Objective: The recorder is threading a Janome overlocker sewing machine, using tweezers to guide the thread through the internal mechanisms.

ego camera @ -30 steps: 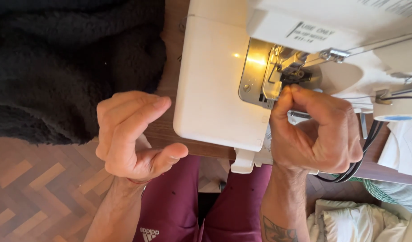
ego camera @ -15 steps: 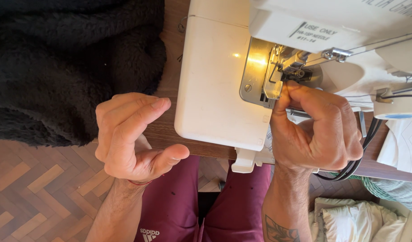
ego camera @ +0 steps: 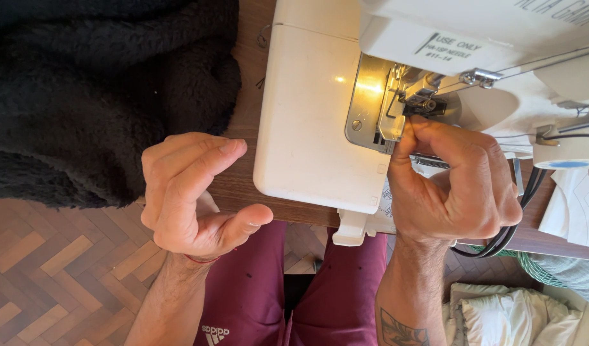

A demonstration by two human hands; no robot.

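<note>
White sewing machine (ego camera: pixel 320 122) on a brown wooden table (ego camera: pixel 243 186), right hand at the needle area, left hand idle.

Head view: right hand (ego camera: pixel 451 186) is curled, thumb and forefinger tips pressed together at the small dark metal presser-foot part (ego camera: pixel 426 106) under the lit silver plate (ego camera: pixel 365 102); whether anything thin is pinched there, cannot tell. Left hand (ego camera: pixel 192 192) hovers off the table's near edge, palm up, fingers loosely bent, thumb out, holding nothing, well apart from the machine. Black fluffy fabric (ego camera: pixel 83 90) covers the table's far left part. Black cables (ego camera: pixel 519 218) run down by the right wrist at the table's near edge. Maroon trousers (ego camera: pixel 333 288) and herringbone wood floor (ego camera: pixel 44 275) below; white cloth (ego camera: pixel 506 317) at lower right.
</note>
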